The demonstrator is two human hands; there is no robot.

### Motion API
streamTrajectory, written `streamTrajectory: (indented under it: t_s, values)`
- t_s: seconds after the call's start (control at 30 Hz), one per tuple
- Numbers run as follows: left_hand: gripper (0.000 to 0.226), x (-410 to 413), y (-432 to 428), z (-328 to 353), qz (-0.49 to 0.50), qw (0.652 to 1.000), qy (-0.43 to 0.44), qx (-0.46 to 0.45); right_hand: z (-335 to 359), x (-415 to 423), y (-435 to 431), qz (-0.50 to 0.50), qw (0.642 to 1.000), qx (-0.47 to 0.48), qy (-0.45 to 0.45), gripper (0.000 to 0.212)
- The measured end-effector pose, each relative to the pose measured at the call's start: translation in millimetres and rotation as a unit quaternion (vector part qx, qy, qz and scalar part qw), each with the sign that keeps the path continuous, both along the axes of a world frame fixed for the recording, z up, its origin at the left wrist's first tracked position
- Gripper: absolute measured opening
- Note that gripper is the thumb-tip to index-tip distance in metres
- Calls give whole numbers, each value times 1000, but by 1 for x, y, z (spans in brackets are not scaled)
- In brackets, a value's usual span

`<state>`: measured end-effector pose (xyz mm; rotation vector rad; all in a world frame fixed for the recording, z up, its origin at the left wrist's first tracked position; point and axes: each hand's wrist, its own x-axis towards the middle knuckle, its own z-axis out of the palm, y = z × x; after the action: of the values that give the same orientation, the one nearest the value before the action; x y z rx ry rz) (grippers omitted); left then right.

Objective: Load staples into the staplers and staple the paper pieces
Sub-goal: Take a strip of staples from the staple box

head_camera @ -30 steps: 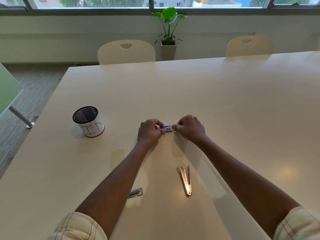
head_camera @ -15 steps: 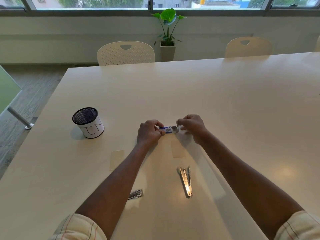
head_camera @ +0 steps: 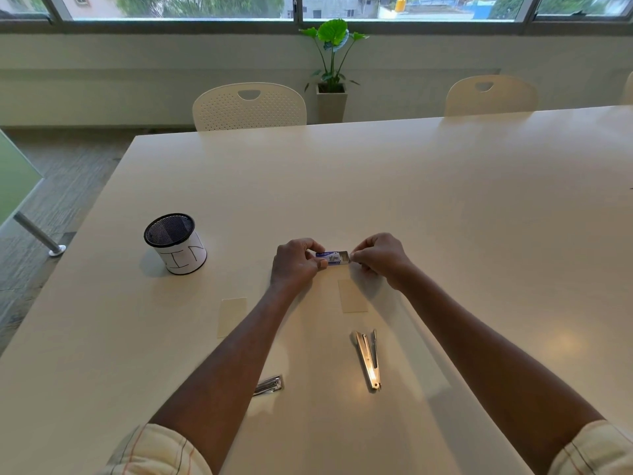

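- At mid-frame the left hand (head_camera: 294,264) grips a small blue staple box (head_camera: 329,258); the right hand (head_camera: 380,260) pinches its right end.
- Lower on the desk (head_camera: 445,207) lie a paper piece (head_camera: 352,296), a second paper piece (head_camera: 233,315), an opened stapler (head_camera: 368,359) and a second stapler (head_camera: 269,385), partly hidden by the left forearm.
- A mesh pen cup (head_camera: 174,243) stands at the left.

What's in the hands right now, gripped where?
A small blue rectangular staple box: left hand pinches its left end, right hand pinches its right end.
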<state>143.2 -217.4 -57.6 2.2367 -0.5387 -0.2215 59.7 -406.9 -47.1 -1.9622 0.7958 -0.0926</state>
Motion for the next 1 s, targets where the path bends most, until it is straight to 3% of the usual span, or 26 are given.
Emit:
streamTrajectory:
  t_s: [0.47,1.0]
  values:
    - [23,-1,2,1,1,1000,3,-10,-1,5,10,-17,998,52,-4,16]
    - [25,-2,2,-1,5,1000,-4,-13,-1,14,16,-55,997,43,21,13]
